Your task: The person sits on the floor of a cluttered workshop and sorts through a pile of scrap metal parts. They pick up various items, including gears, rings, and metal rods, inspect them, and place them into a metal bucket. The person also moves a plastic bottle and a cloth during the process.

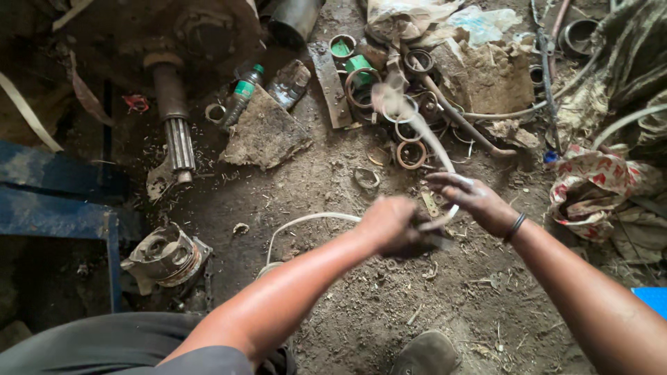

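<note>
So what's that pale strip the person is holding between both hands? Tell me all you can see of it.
The pale strip is a long, thin, flexible band, greyish-white and dusty; its material cannot be told. Its upper end widens and looks blurred above the scattered metal rings on the dirt floor. From there it curves down to the right hand, whose fingers spread over it, then bends back to the left hand, closed around its lower end. It hangs in the air, touching only the two hands.

A clear plastic bottle [242,95] with green cap and green label is seen lying on dirt, upper centre-left
</note>
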